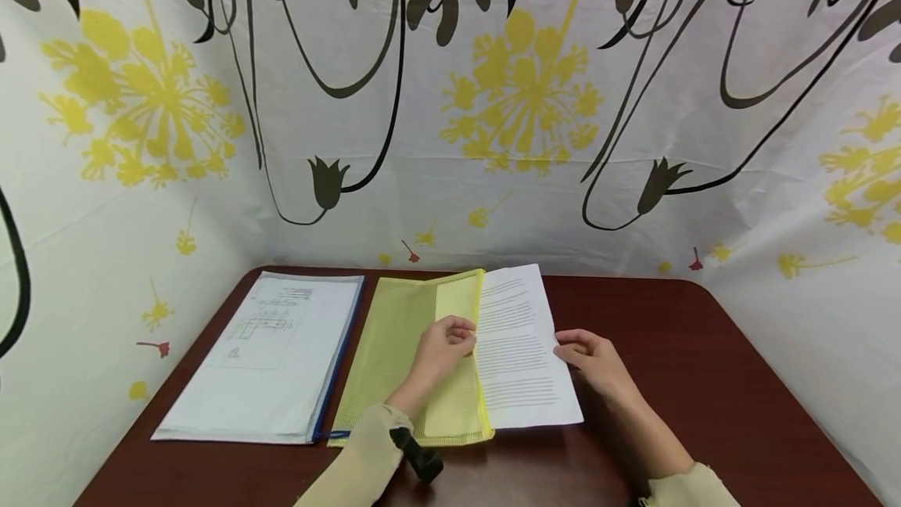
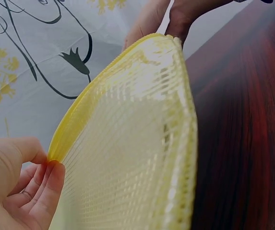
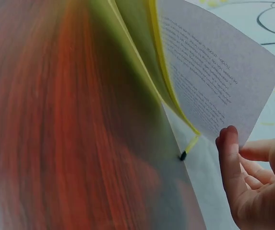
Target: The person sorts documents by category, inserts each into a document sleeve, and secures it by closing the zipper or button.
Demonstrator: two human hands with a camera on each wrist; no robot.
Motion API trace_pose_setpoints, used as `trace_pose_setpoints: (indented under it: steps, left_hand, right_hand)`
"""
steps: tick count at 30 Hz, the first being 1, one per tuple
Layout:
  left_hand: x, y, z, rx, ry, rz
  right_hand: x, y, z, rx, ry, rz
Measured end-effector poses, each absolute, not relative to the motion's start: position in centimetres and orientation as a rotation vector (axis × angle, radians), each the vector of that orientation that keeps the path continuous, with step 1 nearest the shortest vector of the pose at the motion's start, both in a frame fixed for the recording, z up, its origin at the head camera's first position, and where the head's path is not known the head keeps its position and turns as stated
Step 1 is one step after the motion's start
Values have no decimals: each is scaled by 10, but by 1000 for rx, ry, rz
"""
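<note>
A yellow mesh zipper pouch lies in the middle of the table. From its right, opened side a printed sheet of paper sticks out, its left part showing through the mesh. My left hand pinches the pouch's zipper edge between thumb and fingers, as the left wrist view also shows at the yellow edge. With thumb and fingers my right hand pinches the right margin of the paper. In the right wrist view a zipper pull hangs from the pouch's corner.
To the left lies a clear folder with a blue edge, holding sheets with a line drawing on top. The dark red-brown table extends to the right. Behind it hangs a white cloth printed with flowers.
</note>
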State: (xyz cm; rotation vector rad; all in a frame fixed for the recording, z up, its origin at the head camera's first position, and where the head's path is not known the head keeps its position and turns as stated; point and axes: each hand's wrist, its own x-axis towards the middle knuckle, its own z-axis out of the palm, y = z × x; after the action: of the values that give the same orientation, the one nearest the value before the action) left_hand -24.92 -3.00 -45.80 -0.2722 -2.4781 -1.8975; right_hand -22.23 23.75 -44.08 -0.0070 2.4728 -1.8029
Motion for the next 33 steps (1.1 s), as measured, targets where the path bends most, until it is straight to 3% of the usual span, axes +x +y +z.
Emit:
trace_pose_setpoints:
  steps: [33]
  left_hand:
    - [-249,-27,-453,-360,-2464,-1902]
  right_hand:
    - [-239,166,-446,-276,2350,-1690]
